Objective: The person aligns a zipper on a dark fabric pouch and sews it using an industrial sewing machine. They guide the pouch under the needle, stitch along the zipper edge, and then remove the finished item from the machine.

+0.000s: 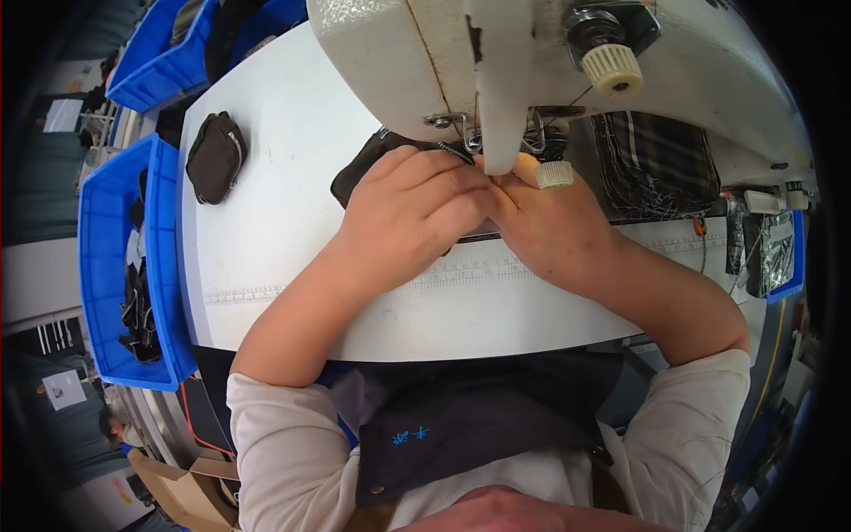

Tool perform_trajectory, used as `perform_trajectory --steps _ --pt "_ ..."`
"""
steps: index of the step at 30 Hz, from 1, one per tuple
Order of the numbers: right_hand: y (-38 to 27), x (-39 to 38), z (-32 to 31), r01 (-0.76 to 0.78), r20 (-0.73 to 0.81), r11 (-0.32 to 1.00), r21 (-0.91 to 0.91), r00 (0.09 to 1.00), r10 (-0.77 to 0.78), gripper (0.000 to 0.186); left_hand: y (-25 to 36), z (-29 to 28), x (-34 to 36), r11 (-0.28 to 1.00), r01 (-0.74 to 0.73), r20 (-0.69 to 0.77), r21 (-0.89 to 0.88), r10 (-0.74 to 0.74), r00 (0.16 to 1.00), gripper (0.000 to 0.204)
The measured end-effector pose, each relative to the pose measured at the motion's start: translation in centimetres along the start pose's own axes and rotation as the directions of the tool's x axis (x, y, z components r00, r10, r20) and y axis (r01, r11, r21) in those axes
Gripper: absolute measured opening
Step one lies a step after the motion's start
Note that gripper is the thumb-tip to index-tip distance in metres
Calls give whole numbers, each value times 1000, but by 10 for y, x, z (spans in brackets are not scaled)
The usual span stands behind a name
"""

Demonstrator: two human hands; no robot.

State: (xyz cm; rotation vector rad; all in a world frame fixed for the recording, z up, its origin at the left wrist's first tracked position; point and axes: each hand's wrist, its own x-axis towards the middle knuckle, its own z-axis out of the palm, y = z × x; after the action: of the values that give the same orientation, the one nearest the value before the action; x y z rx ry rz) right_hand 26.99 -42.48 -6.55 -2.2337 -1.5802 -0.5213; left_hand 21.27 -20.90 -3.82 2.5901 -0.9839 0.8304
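Note:
Both my hands are together at a white sewing machine (381, 62), close to its needle area. Between them lies a dark brown zippered pouch (353, 170), its left part sticking out past my knuckles. My left hand (412, 208) presses on the pouch with bent fingers close together. Right beside it, my right hand (558, 222) pinches the pouch's edge, its fingertips partly hidden behind the machine's head. The needle and presser foot cannot be seen. Another dark brown pouch (215, 158) with a zipper lies apart at the table's left.
A stack of dark striped fabric pieces (660, 164) lies right of the needle area. A printed ruler strip (266, 291) runs along the white table (425, 328). One blue bin (93, 266) with dark pieces stands at the left edge, another (142, 80) behind it.

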Motion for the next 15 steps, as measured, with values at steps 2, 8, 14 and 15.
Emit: perform_trajectory --steps 2,8,14,15 --pt "1 -2 1 -12 17 999 42 1000 11 16 1 0 -2 997 74 105 0 -74 992 29" --pt "-2 -4 1 -14 47 1000 12 999 13 15 7 8 -5 958 282 154 41 -285 946 26" --pt "-1 -3 0 -14 34 999 49 999 13 13 8 5 1 960 185 110 212 -211 971 19" --pt "-1 -3 1 -19 26 998 53 1000 17 13 6 7 0 961 198 110 192 -221 969 17"
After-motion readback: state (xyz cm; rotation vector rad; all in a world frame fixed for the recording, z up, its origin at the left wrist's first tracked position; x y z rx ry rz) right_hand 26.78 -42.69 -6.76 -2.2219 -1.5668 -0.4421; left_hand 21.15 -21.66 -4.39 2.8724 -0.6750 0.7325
